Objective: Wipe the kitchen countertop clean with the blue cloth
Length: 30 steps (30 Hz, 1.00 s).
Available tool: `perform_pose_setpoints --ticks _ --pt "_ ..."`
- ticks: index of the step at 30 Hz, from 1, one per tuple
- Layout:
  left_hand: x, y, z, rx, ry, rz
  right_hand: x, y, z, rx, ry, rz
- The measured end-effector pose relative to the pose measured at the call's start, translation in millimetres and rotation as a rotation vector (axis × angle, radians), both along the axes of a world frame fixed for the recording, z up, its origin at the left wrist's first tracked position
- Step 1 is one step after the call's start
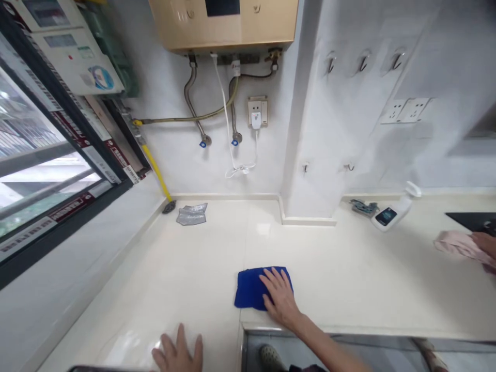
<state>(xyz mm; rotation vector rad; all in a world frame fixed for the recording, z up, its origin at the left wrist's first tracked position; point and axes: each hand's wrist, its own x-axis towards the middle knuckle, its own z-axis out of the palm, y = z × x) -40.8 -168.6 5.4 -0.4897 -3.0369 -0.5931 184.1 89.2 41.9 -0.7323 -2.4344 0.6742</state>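
My right hand (279, 297) lies flat with spread fingers on a blue cloth (250, 289) near the front edge of the pale countertop (201, 268). My left hand (178, 354) rests open and flat on the counter at the lower left, holding nothing. At the far right edge another person's hand (486, 243) holds a pink cloth (457, 244) on the counter.
A white spray bottle (393, 211) lies by the back wall, beside a small grey object (364, 207). A silvery packet (192, 214) sits near the yellow gas pipe (157, 170). A water heater (225, 23) hangs above; a window (42, 165) lies left.
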Motion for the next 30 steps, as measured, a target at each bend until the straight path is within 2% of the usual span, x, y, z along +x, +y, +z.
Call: perform_pose_setpoints --ticks 2,5,8,12,17,21,23,26,28,30 --pt "-2.5 -9.0 8.8 -0.027 -0.055 0.088 -22.1 -5.5 -0.3 0.029 -0.129 0.093" --pt "-0.1 -21.2 16.2 0.009 -0.193 0.135 -38.0 -15.5 -8.6 0.063 -0.257 0.075" --pt "1.4 -22.8 21.8 0.111 -0.248 0.15 -39.4 -16.6 -14.4 0.111 -0.328 0.056" --pt "-5.2 -11.3 30.5 0.161 -0.33 0.243 -29.3 -8.3 -16.0 0.196 -0.403 0.099" --pt "-6.1 4.2 29.6 0.186 -0.315 0.362 2.0 15.8 -26.0 0.31 -0.494 0.069" --pt "1.8 9.8 26.1 0.261 -0.241 0.423 10.1 57.2 -37.7 0.412 -0.536 -0.145" --pt "3.1 11.9 24.6 0.312 -0.221 0.476 -4.2 78.6 -41.7 0.448 -0.529 -0.257" --pt "1.6 14.7 20.5 0.373 -0.182 0.547 -48.0 101.2 -42.9 0.472 -0.509 -0.398" --pt "0.5 15.7 16.2 0.415 -0.151 0.572 -88.3 107.4 -40.5 0.469 -0.487 -0.428" --pt "0.4 15.6 11.1 0.481 -0.121 0.587 -134.8 106.0 -36.4 0.457 -0.463 -0.387"
